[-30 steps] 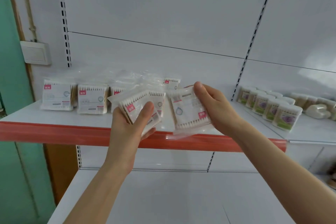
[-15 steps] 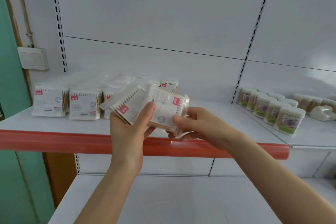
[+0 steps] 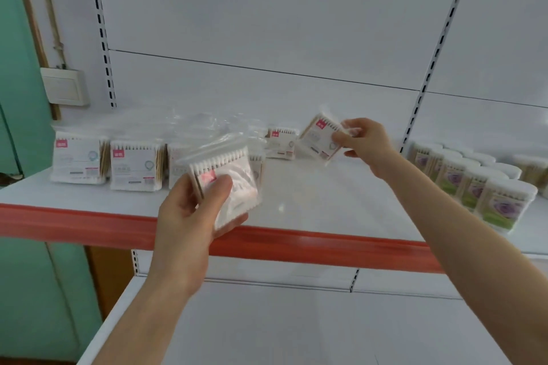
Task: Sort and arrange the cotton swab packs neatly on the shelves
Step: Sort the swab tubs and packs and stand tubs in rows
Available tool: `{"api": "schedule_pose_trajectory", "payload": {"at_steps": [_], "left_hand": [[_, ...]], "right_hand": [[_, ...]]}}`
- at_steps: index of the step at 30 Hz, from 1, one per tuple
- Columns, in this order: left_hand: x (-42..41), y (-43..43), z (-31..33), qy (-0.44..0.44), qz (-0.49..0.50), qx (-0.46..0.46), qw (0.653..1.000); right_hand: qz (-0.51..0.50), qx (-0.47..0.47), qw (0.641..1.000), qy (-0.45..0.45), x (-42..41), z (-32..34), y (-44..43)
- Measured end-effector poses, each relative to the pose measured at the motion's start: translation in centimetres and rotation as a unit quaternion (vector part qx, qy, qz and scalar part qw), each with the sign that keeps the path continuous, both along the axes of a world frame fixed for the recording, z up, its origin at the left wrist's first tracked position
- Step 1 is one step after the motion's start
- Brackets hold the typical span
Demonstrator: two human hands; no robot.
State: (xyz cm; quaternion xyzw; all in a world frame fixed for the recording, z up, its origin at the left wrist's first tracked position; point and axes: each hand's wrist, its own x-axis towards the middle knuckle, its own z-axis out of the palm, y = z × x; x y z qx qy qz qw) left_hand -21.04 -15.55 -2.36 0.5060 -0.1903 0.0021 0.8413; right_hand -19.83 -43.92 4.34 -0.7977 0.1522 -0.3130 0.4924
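Since the frame half a second earlier, the right hand has drawn one pack off the bundle and carried it rightward and toward the back of the shelf; the left hand has stayed near the front edge. At the far left, a row of packs point(image 3: 135, 167), flat square clear-plastic cotton swab packs with red corner labels, stands upright on the white metal shelf point(image 3: 326, 204) with a red front strip. The left hand point(image 3: 192, 216) holds the bundle of packs point(image 3: 234, 178) over that strip, thumb across the face, fingers point(image 3: 181, 192) clamped on it. Behind and to the right, a rear pack point(image 3: 280, 144) stands near the back panel. Just right of it, the single pack point(image 3: 318, 139) hangs above the shelf, tilted, red-label corner uppermost. The right hand point(image 3: 366, 139) pinches its right edge, fingers closed on the film. The single pack therefore lies left of the gripping fingers, toward the rear pack. As a judgement, placement calls for levelling it and lowering it beside the rear pack; the right hand is nearer. White cylindrical tubs point(image 3: 498, 207) with green-and-purple labels stand at the far right.
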Motion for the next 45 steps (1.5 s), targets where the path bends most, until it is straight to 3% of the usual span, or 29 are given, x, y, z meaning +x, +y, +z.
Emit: {"api": "schedule_pose_trajectory", "payload": {"at_steps": [7,17,25,29,32,35,39,42,45], "left_hand": [[0.9,0.4,0.3,-0.007,0.044,-0.002,0.999],[2.0,1.0,0.4,-0.023,0.070,-0.004,0.997],[2.2,0.6,0.5,-0.005,0.019,-0.019,1.000],[2.1,0.3,0.5,-0.009,-0.003,-0.016,1.000],[1.7,-0.3,0.4,-0.014,-0.027,-0.011,0.999],[1.3,-1.0,0.3,-0.027,-0.054,-0.003,0.998],[0.8,-2.2,0.3,-0.072,-0.049,0.051,0.995],[0.7,-3.0,0.2,-0.111,-0.030,0.100,0.988],[0.6,-3.7,-0.6,-0.220,0.075,0.217,0.948]], "right_hand": [[-0.012,-0.153,0.985,0.083,8.6,-1.6,-1.1],[-0.021,-0.218,0.971,0.096,13.6,-2.3,-0.9],[-0.005,-0.177,0.977,0.118,12.0,-1.5,-0.5],[-0.039,-0.153,0.987,0.016,8.0,0.5,1.2],[0.033,-0.088,0.994,-0.051,3.6,1.6,3.9],[0.149,-0.064,0.986,-0.036,-1.2,2.2,7.3],[0.233,-0.072,0.969,0.045,-5.5,1.4,10.1],[0.218,-0.068,0.973,0.025,-6.6,0.4,10.2],[0.182,-0.037,0.982,0.023,-6.8,-0.1,8.8]]}}
